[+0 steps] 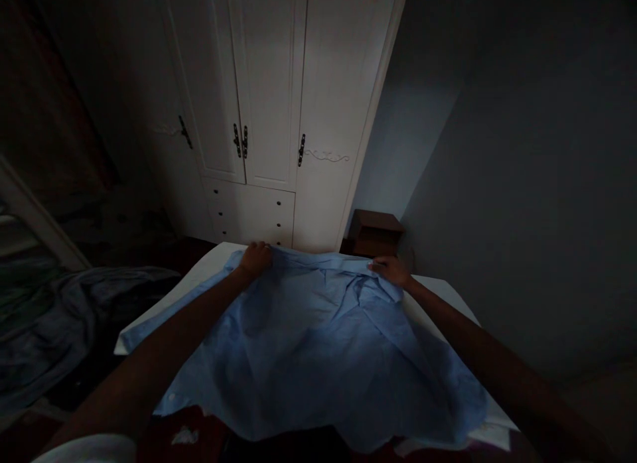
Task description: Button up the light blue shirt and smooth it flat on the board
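**Light-blue shirt (308, 357) held by its far edge at two places**

The shirt lies spread over a white-topped table (448, 294), its lower hem spilling past the near edge. The left hand (256, 259) has its fingers closed over the far edge of the cloth, left of centre; its thumb is hidden. The right hand (391, 270) pinches the same edge farther right, thumb on top. The two are set well apart, with a pale band of fabric running between them.

The step looks like straightening the cloth. Creases (359, 294) bunch just beside the right hand, while the middle lies smoother, so that side seems to want the most care. An even outward pull, both hands level, should flatten the folds without skewing the band. Too hard a tug could drag the shirt off-centre; light tension, then a flat palm, would serve better.
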The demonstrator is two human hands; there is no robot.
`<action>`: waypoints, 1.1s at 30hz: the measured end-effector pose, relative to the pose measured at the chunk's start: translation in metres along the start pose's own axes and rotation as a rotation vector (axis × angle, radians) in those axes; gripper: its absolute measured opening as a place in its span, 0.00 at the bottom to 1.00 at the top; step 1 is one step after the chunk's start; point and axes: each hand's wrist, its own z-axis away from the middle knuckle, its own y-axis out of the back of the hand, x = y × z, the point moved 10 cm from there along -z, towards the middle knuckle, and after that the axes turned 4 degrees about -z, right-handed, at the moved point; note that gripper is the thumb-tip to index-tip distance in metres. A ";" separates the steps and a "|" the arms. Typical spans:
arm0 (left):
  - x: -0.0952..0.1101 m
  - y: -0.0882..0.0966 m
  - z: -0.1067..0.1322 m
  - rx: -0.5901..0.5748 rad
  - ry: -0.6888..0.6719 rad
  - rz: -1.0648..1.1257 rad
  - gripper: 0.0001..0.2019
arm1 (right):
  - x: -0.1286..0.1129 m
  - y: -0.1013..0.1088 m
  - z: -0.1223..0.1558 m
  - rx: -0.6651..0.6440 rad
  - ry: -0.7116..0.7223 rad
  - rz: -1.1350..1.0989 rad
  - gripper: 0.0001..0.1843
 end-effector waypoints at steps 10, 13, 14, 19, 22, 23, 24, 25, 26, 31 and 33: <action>-0.056 -0.012 -0.020 -0.129 0.265 -0.019 0.13 | 0.025 0.043 -0.006 0.159 0.027 0.049 0.14; -0.057 -0.010 -0.026 -0.135 0.299 -0.019 0.14 | 0.010 0.010 0.006 0.024 0.180 0.063 0.11; -0.052 -0.006 -0.028 -0.120 0.286 -0.021 0.15 | 0.005 0.000 0.010 -0.015 0.237 0.076 0.12; 0.047 0.007 -0.031 0.012 -0.246 0.001 0.20 | -0.010 -0.020 0.021 -0.095 0.409 0.142 0.16; 0.082 -0.008 -0.024 0.024 -0.401 -0.011 0.16 | -0.018 -0.013 0.022 -0.061 0.454 0.198 0.16; 0.084 -0.015 -0.024 0.019 -0.385 -0.005 0.15 | -0.020 -0.009 0.023 -0.039 0.453 0.225 0.17; 0.083 -0.022 -0.025 0.017 -0.360 0.008 0.16 | -0.022 -0.007 0.024 -0.019 0.453 0.259 0.17; 0.081 -0.027 -0.026 0.022 -0.334 0.023 0.17 | -0.025 -0.005 0.026 -0.007 0.458 0.298 0.18; 0.078 -0.031 -0.027 0.030 -0.308 0.035 0.18 | -0.028 -0.006 0.029 -0.004 0.469 0.335 0.19; 0.063 -0.044 -0.036 0.042 -0.210 -0.001 0.21 | -0.037 -0.022 0.036 -0.083 0.518 0.418 0.17; 0.061 -0.050 -0.038 0.025 -0.200 -0.032 0.21 | -0.032 -0.029 0.033 -0.115 0.500 0.465 0.16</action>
